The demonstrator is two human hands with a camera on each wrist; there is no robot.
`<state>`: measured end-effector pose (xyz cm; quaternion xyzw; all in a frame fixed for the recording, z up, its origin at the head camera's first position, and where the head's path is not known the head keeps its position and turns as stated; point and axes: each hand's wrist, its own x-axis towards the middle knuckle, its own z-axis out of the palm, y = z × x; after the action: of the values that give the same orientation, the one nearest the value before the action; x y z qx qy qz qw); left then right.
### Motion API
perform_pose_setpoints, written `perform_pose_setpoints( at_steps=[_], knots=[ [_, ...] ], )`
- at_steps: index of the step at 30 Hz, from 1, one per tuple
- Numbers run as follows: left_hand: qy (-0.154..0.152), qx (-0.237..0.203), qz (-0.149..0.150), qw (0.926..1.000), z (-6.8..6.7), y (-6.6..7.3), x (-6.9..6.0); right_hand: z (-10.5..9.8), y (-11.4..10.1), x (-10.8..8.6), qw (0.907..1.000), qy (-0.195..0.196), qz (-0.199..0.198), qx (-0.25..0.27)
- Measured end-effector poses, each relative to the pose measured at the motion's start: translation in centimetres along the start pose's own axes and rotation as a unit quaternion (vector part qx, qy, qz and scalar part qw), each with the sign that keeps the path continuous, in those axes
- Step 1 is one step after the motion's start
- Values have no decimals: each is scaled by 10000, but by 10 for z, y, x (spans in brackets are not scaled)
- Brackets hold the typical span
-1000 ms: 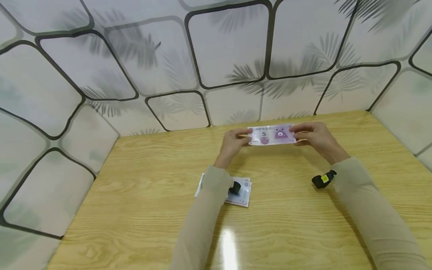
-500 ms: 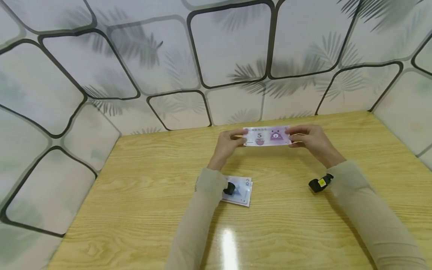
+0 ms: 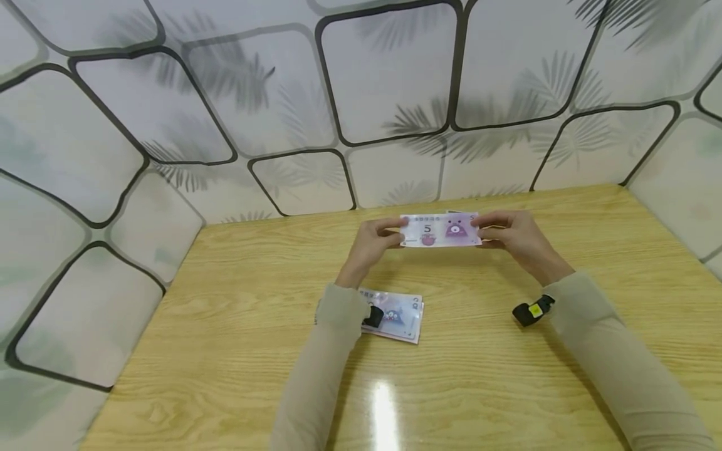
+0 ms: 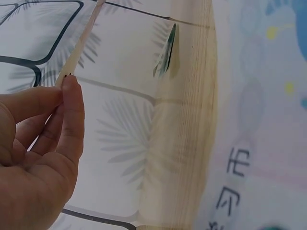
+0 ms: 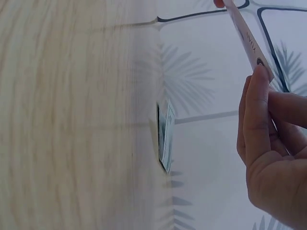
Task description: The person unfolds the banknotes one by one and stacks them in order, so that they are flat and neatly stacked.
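A purple-and-white play banknote [image 3: 414,230] with a 5 and a one-eyed figure is stretched between both hands above the far part of the table. My left hand [image 3: 369,244] pinches its left end between thumb and fingers, as the left wrist view also shows. At the other end, my right hand [image 3: 516,241] pinches the note the same way. Seen from the right wrist, the note [image 5: 248,40] is nearly edge-on. Beneath my left forearm lies a small pile of play banknotes [image 3: 403,316], a bluish one on top; the sleeve hides its left part.
Behind the held note, a folded greenish paper [image 5: 166,136] stands at the back of the wooden table [image 3: 242,351], mostly hidden in the head view. A patterned wall [image 3: 389,75] closes off the far side. Black wrist cameras [image 3: 530,313] hang at both cuffs.
Both hands have shifted left and slightly nearer with the purple banknote held between them. More of the pile's top note shows, and the folded paper's edge now peeks out behind the held note.
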<state>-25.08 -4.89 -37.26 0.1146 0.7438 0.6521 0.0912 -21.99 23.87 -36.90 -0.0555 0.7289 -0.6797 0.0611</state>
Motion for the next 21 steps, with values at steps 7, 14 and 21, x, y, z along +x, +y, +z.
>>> perform_pose_setpoints(
  at_steps=[7,14,21],
  knots=[
    [-64,126,-90,9999,-8,-2,-5,8,-1,-2,9999,-73,-26,89],
    [-93,117,-146,9998,-12,-1,-10,14,-1,-4,9999,-90,-56,13],
    [-44,136,-300,9994,-17,0,-15,21,0,-6,9997,-103,-159,180]
  ],
)
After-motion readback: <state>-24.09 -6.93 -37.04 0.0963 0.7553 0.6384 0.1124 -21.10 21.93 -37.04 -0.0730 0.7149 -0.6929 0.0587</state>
